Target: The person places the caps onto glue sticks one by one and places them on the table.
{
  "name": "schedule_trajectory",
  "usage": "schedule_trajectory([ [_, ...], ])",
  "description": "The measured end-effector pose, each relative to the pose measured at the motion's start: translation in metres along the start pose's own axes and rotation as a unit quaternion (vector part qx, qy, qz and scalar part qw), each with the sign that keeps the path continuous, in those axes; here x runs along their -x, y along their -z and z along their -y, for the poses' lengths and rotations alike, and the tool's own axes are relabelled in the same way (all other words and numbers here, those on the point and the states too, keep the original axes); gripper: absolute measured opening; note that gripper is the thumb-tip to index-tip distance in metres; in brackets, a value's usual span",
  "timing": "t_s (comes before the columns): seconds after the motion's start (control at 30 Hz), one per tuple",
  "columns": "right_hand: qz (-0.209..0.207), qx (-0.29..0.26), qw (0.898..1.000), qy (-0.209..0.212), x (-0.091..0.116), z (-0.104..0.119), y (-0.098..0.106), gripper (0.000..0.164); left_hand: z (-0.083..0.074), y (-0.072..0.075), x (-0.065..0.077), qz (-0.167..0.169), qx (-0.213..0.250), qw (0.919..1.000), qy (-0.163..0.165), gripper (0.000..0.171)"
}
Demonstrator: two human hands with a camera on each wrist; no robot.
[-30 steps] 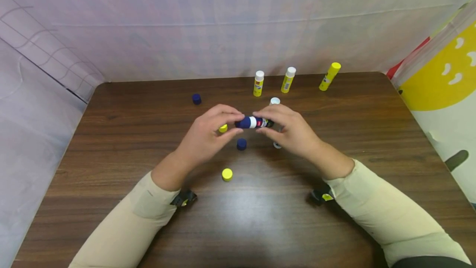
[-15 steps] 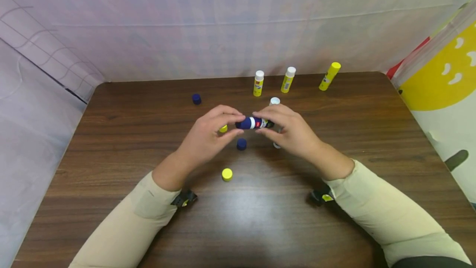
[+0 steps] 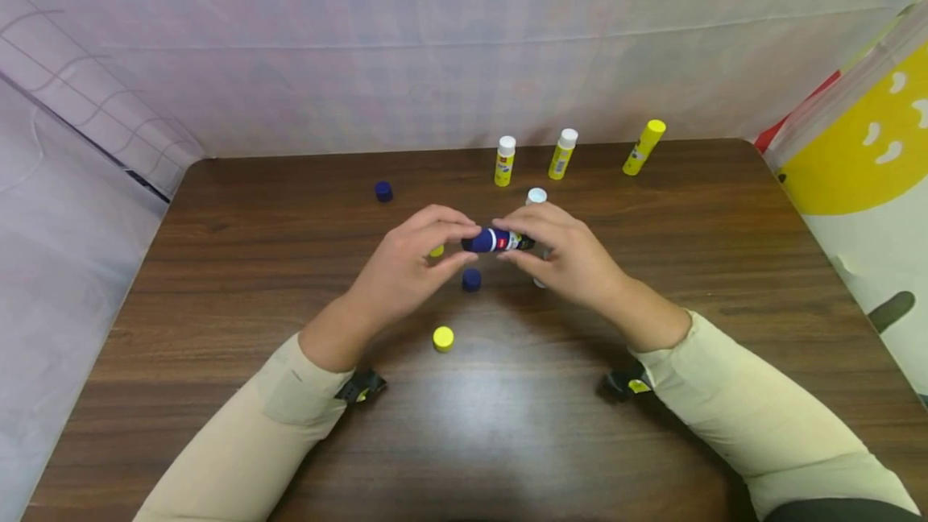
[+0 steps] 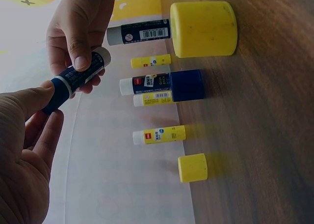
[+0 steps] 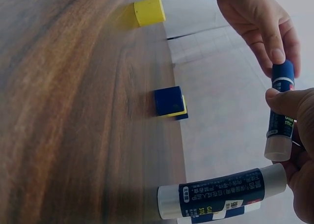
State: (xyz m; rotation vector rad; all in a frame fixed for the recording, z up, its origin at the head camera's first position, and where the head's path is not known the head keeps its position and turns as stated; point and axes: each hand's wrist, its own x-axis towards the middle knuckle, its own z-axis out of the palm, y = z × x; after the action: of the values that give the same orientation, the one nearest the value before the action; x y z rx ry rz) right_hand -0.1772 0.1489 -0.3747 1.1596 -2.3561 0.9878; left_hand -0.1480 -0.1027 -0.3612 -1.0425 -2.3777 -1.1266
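Note:
In the head view both hands meet over the table around a dark blue glue stick (image 3: 503, 241), held level above the tabletop. My left hand (image 3: 391, 268) pinches its blue cap (image 3: 478, 242) between thumb and fingers. The glue stick's body, with its pale base end, is gripped by my right hand (image 3: 573, 256). A thin white band shows between cap and body, also visible on the glue stick (image 5: 280, 121) in the right wrist view. Below the hands a loose blue cap (image 3: 471, 279) and a yellow cap (image 3: 443, 339) sit on the wood.
Two yellow glue sticks with white ends (image 3: 503, 162) (image 3: 562, 155) and an all-yellow glue stick (image 3: 643, 148) stand along the back. Another blue cap (image 3: 383, 192) lies back left. Dark glue sticks (image 4: 147, 84) stand partly behind my right hand. A yellow cap (image 3: 437, 250) is half hidden.
The white band between the blue cap and the body has narrowed, the cap and body coming closer together. Both hands keep nearly the same place and grip.

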Motion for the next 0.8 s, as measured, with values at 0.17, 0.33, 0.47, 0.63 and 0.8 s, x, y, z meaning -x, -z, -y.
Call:
schedule_trajectory([
  [0.17, -0.001, -0.001, 1.000, 0.007, 0.0002, 0.0003, -0.0001, 0.041, -0.0008, -0.0004, -0.0003, 0.001, 0.001, 1.0000, 0.000, 0.028],
  [0.33, -0.005, 0.010, 1.000, 0.022, -0.0001, 0.0002, 0.0000, 0.041, -0.0004, -0.0026, 0.0001, -0.010, 0.000, 0.9999, 0.002, 0.028],
  [0.47, -0.013, 0.024, 0.999, 0.033, 0.0000, 0.0014, 0.0001, 0.041, -0.0022, -0.0063, 0.0002, -0.022, 0.010, 0.9995, 0.022, 0.028],
  [0.63, -0.029, 0.032, 0.998, 0.043, 0.0004, 0.0031, -0.0020, 0.039, -0.0048, -0.0083, 0.0008, -0.028, 0.038, 0.9978, 0.047, 0.029],
  [0.8, -0.042, 0.037, 0.997, 0.050, 0.0009, 0.0049, -0.0033, 0.039, -0.0070, -0.0067, 0.0007, -0.030, 0.052, 0.9968, 0.053, 0.029],
])
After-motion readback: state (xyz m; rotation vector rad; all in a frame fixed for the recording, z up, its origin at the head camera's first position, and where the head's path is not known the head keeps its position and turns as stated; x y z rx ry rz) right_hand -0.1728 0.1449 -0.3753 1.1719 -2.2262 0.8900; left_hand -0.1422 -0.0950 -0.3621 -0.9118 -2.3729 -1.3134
